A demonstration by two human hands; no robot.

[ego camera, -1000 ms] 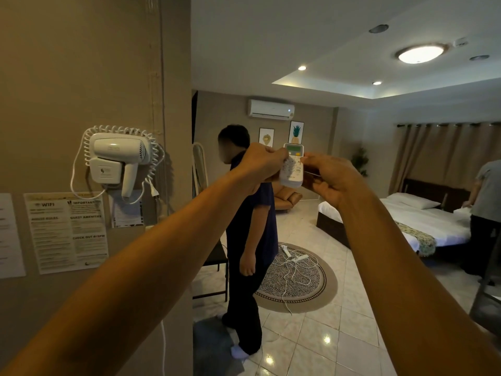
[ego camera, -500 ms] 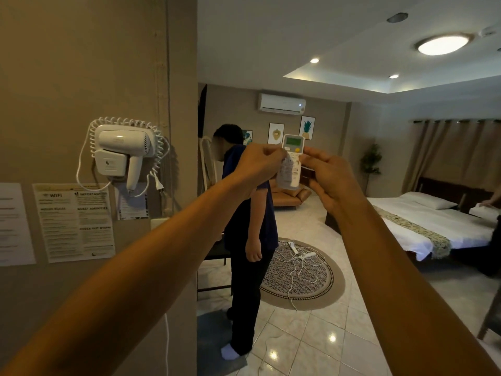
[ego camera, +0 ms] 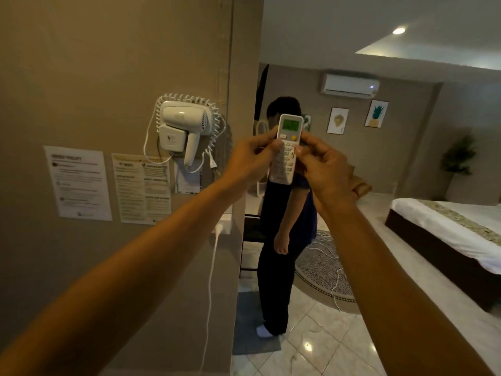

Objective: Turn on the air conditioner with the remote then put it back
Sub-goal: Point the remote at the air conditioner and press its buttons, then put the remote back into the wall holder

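Observation:
I hold a white remote [ego camera: 286, 147] upright at arm's length, its green screen lit and a yellow button below it. My left hand [ego camera: 248, 161] grips its left edge with the thumb on the keypad. My right hand [ego camera: 324, 169] grips its right edge, thumb also on the buttons. The white air conditioner [ego camera: 349, 86] hangs high on the far wall, up and to the right of the remote, with a small light showing at its right end.
A wall-mounted hair dryer [ego camera: 184, 128] and paper notices [ego camera: 141, 188] are on the brown wall at left. A person in dark clothes [ego camera: 284, 226] stands just behind the remote. A bed [ego camera: 447, 234] is at right; a round rug [ego camera: 322, 270] with white cables lies on the tiled floor.
My view has swung left, so the wall with the hair dryer fills more of the frame. The remote now faces me more squarely with its screen lit; both hands still hold it.

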